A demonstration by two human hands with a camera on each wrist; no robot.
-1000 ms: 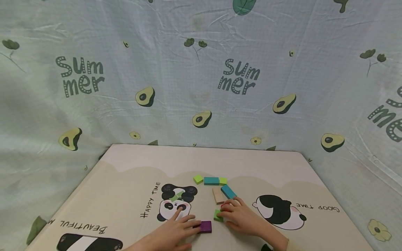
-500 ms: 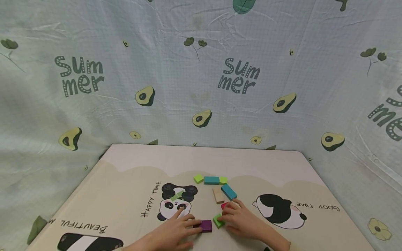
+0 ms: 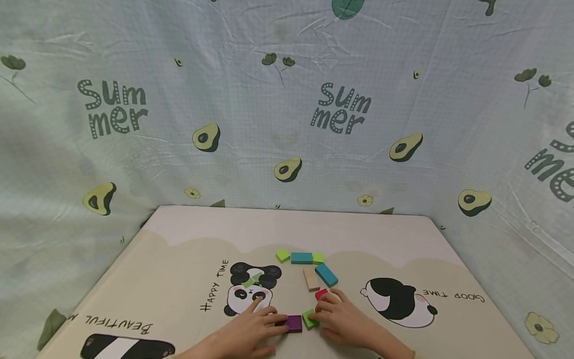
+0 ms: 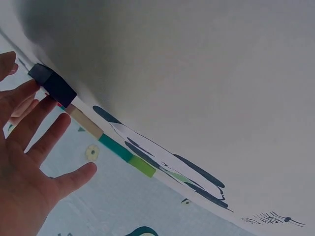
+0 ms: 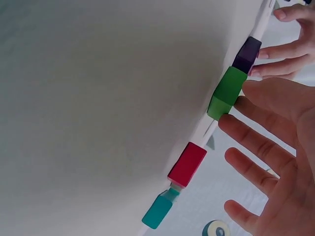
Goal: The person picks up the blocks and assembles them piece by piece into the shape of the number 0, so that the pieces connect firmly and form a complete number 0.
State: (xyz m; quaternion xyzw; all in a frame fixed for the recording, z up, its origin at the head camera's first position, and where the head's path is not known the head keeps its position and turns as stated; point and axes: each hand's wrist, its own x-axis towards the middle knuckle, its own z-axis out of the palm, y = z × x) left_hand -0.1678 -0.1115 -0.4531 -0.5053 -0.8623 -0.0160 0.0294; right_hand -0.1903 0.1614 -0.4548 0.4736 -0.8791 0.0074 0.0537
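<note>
My left hand lies flat with spread fingers, its fingertips touching the left end of a purple block. In the left wrist view the block looks dark, with straight fingers against its side. My right hand has its fingertips at the right side of a green block, which sits tilted close to the purple one. The right wrist view shows thumb and fingers extended along one side of the green block. A red block lies just beyond the right fingertips, partly covered by them.
Beyond the hands, a curved row runs from a teal block past a lime cube and another teal block to a second lime cube. A plain wooden block lies inside the curve. A printed cloth hangs behind the table.
The green block has turned and slid left and slightly nearer, up beside the purple block, with my right fingers following. More of the red block shows. My left hand has barely moved.
</note>
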